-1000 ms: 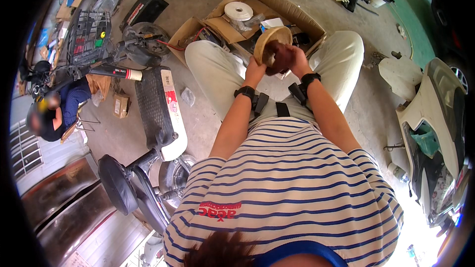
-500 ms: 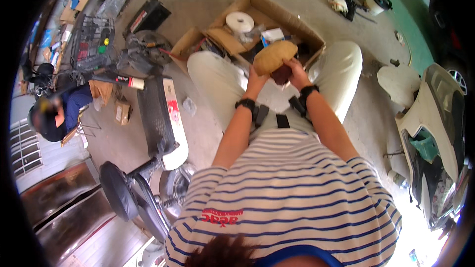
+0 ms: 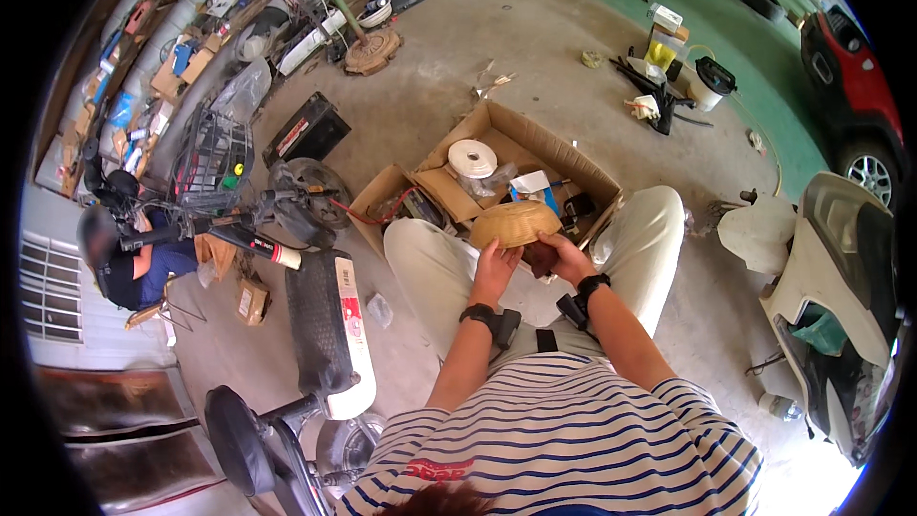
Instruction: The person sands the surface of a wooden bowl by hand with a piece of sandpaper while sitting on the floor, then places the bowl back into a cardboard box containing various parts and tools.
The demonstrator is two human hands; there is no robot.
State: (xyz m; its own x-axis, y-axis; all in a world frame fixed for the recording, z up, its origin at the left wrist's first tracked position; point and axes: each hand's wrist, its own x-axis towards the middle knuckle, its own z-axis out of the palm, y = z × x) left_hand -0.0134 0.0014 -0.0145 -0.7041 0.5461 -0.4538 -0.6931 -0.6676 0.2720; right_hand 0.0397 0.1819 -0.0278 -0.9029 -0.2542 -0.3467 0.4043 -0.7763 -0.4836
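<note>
Head view: grasping tan bowl-shaped piece (image 3: pixel 516 225) with left fingers (image 3: pixel 491 256) and right fingers (image 3: pixel 554 244)
Near close edge of cardboard box (image 3: pixel 559 153); floor (image 3: pixel 540 67) past far corner.

From here I see red lettering (image 3: pixel 441 470) on the striped shirt (image 3: pixel 611 430), white letters (image 3: pixel 263 244) on a black tube (image 3: pixel 239 234), a red label (image 3: pixel 353 317) on the scooter deck (image 3: pixel 313 325), and red-and-white marking (image 3: pixel 290 138) on 1 black box (image 3: pixel 323 130).

Harsh white glare (image 3: pixel 812 487), lower right
</note>
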